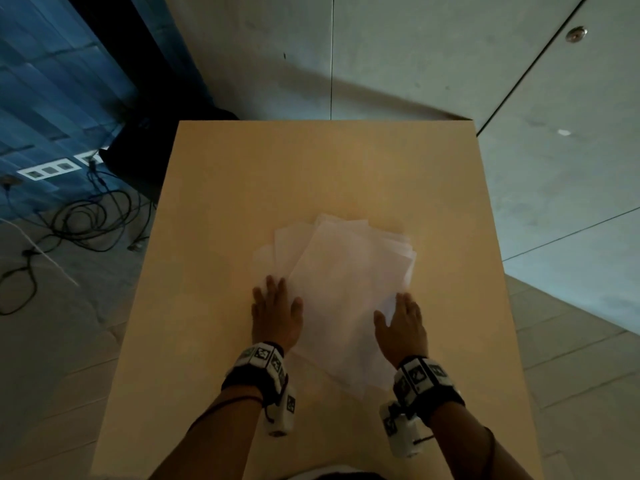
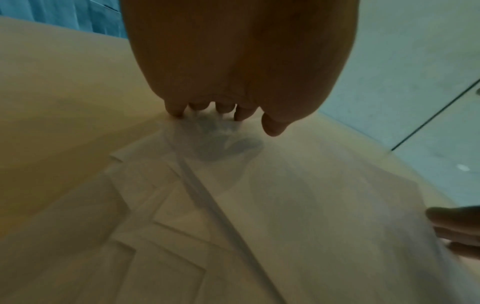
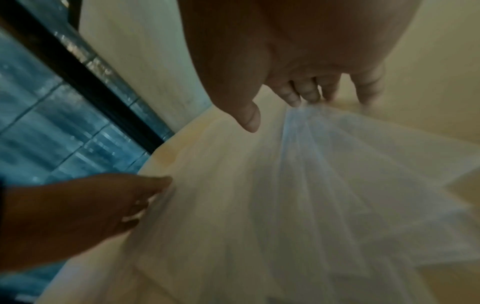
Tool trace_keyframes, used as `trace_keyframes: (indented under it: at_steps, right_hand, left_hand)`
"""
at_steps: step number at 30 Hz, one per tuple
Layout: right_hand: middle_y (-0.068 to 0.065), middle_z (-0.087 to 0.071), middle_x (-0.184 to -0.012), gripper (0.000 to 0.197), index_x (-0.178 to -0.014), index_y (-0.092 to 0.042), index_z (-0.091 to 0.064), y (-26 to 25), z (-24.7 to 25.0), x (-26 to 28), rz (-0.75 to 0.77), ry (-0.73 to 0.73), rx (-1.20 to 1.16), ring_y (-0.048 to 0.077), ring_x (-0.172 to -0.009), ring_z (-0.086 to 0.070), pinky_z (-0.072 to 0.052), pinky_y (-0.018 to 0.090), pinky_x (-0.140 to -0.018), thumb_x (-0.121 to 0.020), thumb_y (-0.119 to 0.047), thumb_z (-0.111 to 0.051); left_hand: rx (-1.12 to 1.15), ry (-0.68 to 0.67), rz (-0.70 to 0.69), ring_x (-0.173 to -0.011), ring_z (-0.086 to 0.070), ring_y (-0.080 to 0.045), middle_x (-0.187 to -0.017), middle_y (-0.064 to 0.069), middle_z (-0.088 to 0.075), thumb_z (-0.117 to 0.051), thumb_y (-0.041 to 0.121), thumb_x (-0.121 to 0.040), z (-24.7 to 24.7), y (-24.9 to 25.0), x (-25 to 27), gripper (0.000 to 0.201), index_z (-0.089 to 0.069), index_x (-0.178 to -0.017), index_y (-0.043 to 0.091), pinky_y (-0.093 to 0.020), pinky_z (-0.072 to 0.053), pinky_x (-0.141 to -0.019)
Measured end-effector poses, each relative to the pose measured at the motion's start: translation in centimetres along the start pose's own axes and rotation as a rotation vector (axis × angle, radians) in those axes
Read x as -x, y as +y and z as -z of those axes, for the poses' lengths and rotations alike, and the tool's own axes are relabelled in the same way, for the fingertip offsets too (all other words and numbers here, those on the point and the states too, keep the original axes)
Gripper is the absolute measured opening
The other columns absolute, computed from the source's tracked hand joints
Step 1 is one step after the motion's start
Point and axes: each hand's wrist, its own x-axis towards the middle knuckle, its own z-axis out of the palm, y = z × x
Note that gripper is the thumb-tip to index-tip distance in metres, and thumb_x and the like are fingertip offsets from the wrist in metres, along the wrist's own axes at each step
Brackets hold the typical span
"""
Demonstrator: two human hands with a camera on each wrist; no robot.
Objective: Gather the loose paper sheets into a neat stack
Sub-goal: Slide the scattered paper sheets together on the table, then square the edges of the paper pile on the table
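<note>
Several white paper sheets [image 1: 346, 282] lie fanned and overlapping in a loose pile on the tan table [image 1: 242, 188]. My left hand [image 1: 276, 308] lies flat at the pile's left edge, fingers straight, fingertips [image 2: 179, 110] touching the paper sheets [image 2: 298, 205] and the table. My right hand [image 1: 401, 323] rests at the pile's right edge. Its fingertips [image 3: 310, 96] meet the edges of the paper sheets [image 3: 324, 195], with the thumb [image 3: 250, 119] apart above the paper. Neither hand grips a sheet. The sheets' corners stick out at different angles on the far side.
The table's edges drop to a grey floor [image 1: 554, 202] on the right and far side. To the left lie black cables [image 1: 86, 216] and a white power strip [image 1: 52, 169] beside a dark object [image 1: 138, 157].
</note>
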Motion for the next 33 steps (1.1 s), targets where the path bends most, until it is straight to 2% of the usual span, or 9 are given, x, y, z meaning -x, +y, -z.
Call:
trace_keyframes:
  at_steps: [3,5,9,15,20,23,26,29,33]
  right_hand:
    - [0.012,-0.030,-0.156,0.064,-0.153,-0.013,-0.029,-0.1,2.2,-1.1,-0.079,0.074,-0.116,0.034,-0.143,-0.029,-0.031,0.049,-0.115,-0.097,-0.040,-0.045]
    - [0.016,-0.031,-0.152,0.063,-0.151,-0.010,-0.032,-0.2,3.3,-2.1,-0.150,0.078,-0.147,0.038,-0.140,-0.029,-0.030,0.050,-0.113,-0.097,-0.040,-0.046]
    - [0.020,-0.035,-0.149,0.059,-0.145,-0.006,-0.040,-0.7,4.3,-4.2,-0.230,0.044,-0.182,0.040,-0.137,-0.033,-0.030,0.046,-0.111,-0.096,-0.037,-0.049]
    - [0.021,-0.039,-0.147,0.061,-0.146,-0.007,-0.043,-2.6,4.2,-5.4,-0.237,-0.029,-0.246,0.041,-0.134,-0.039,-0.034,0.044,-0.109,-0.094,-0.037,-0.051]
    - [0.022,-0.036,-0.148,0.062,-0.146,-0.007,-0.043,-2.7,4.3,-5.3,-0.243,-0.069,-0.238,0.041,-0.135,-0.038,-0.034,0.044,-0.109,-0.092,-0.036,-0.053]
    - [0.020,-0.032,-0.147,0.060,-0.144,-0.006,-0.043,-1.4,4.8,-5.2,-0.278,-0.005,-0.212,0.041,-0.135,-0.034,-0.034,0.046,-0.108,-0.093,-0.035,-0.053]
    - [0.020,-0.032,-0.145,0.062,-0.143,-0.004,-0.042,-0.5,4.7,-4.6,-0.297,0.044,-0.167,0.042,-0.135,-0.033,-0.034,0.048,-0.107,-0.091,-0.036,-0.056]
    - [0.020,-0.034,-0.146,0.063,-0.143,-0.005,-0.042,-0.7,3.8,-4.1,-0.284,0.025,-0.175,0.041,-0.135,-0.033,-0.033,0.048,-0.108,-0.090,-0.036,-0.058]
    - [0.019,-0.037,-0.146,0.060,-0.141,-0.007,-0.048,-1.5,3.0,-3.7,-0.276,-0.024,-0.186,0.039,-0.135,-0.034,-0.033,0.044,-0.107,-0.090,-0.037,-0.057]
  left_hand:
    - [0.125,0.109,0.033,-0.148,-0.011,-0.033,-0.163,-0.006,-0.009,-0.041,0.046,-0.096,1.0,0.2,0.4,0.066,-0.021,-0.153,0.018,-0.045,-0.019,-0.119]
    - [0.186,0.212,0.181,-0.142,-0.023,-0.037,-0.158,-0.012,-0.021,-0.046,0.042,-0.094,2.7,0.1,-0.4,0.066,-0.026,-0.150,0.014,-0.046,-0.027,-0.112]
    - [0.268,0.129,0.480,-0.131,-0.032,-0.043,-0.147,-0.020,-0.029,-0.048,0.036,-0.091,6.3,0.3,-3.4,0.061,-0.034,-0.142,0.005,-0.047,-0.035,-0.103]
    - [0.274,0.093,0.376,-0.128,-0.032,-0.042,-0.145,-0.017,-0.027,-0.050,0.026,-0.088,4.8,3.7,-3.9,0.058,-0.034,-0.140,0.007,-0.049,-0.037,-0.102]
    - [0.291,0.099,0.280,-0.130,-0.031,-0.042,-0.148,-0.016,-0.026,-0.052,0.032,-0.088,3.0,4.5,-2.9,0.067,-0.028,-0.145,0.008,-0.049,-0.037,-0.105]
    - [0.390,0.165,0.405,-0.133,-0.030,-0.042,-0.150,-0.016,-0.027,-0.058,0.037,-0.084,3.6,2.5,-2.5,0.075,-0.026,-0.147,0.011,-0.051,-0.036,-0.105]
    - [0.387,0.137,0.536,-0.135,-0.027,-0.042,-0.152,-0.015,-0.024,-0.059,0.042,-0.082,3.7,0.5,-1.5,0.083,-0.023,-0.149,0.011,-0.053,-0.035,-0.107]
    - [0.329,0.106,0.521,-0.130,-0.033,-0.044,-0.145,-0.019,-0.030,-0.057,0.046,-0.083,3.1,0.5,-0.7,0.078,-0.030,-0.144,0.007,-0.050,-0.037,-0.103]
    - [0.292,0.101,0.404,-0.125,-0.038,-0.044,-0.141,-0.020,-0.035,-0.052,0.042,-0.091,1.9,2.3,0.0,0.060,-0.037,-0.138,0.008,-0.047,-0.037,-0.101]
